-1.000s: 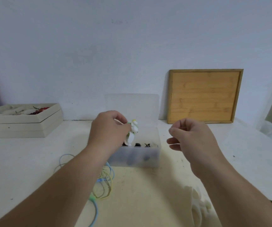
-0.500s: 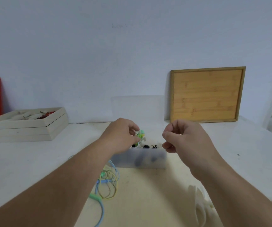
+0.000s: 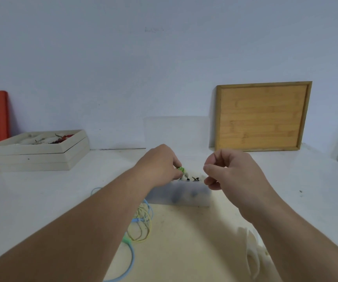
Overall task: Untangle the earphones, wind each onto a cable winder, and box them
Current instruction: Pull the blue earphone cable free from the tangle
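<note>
Two bare hands hovered at the near rim of a frosted, translucent plastic box (image 3: 184, 197), whose flat lid (image 3: 176, 132) stood open and upright behind it. The left hand (image 3: 160, 165) pinched a small white cable winder wrapped in bright green earphone cord (image 3: 181, 169), holding it just over the box's left end. The right hand (image 3: 231, 171) hung at the box's right end with fingers curled and thumb against the forefinger; whether it held anything could not be told. Several small black pieces (image 3: 194, 178) showed at the box's rim, and dark blurs showed through its cloudy wall. Thin yellow and blue earphone cables (image 3: 141, 220) lay in loose loops just in front and left of the box, on a smooth beige mat (image 3: 184, 241). Far left of the box sat stacked pale wooden trays (image 3: 40, 157), the top one holding small red and white items. Right of the box and behind it, a framed bamboo board (image 3: 263, 117) leaned against the wall.
</note>
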`<action>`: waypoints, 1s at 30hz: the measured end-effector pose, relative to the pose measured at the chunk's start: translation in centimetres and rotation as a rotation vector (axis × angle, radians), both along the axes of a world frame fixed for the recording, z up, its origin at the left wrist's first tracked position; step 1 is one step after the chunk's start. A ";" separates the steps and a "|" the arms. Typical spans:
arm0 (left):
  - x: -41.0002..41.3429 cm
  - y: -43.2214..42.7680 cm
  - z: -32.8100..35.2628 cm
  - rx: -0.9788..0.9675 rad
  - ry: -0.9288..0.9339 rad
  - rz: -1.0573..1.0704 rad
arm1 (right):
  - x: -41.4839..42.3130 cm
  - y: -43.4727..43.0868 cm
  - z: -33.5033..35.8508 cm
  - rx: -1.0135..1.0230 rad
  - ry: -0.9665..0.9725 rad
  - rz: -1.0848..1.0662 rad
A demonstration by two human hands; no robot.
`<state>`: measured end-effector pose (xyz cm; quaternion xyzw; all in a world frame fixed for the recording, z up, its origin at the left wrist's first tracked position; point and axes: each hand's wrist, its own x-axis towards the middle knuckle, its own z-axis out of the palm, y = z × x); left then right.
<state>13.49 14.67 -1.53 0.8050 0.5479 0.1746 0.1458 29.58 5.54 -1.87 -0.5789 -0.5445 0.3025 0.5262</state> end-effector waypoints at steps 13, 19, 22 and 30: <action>-9.5 -4.7 -0.6 0.157 -0.398 0.195 | -2.9 -0.7 -1.9 -0.015 -0.583 0.230; -10.4 -6.5 -1.0 -0.033 0.024 0.054 | -3.9 -0.6 -2.9 -0.057 -0.594 0.363; -9.8 -6.5 -1.5 0.014 0.075 0.039 | -4.9 -0.6 -3.7 -0.082 -0.602 0.391; -8.5 -7.5 -0.8 -0.003 -0.300 -0.188 | -6.1 -1.0 -3.5 -0.157 -0.261 0.401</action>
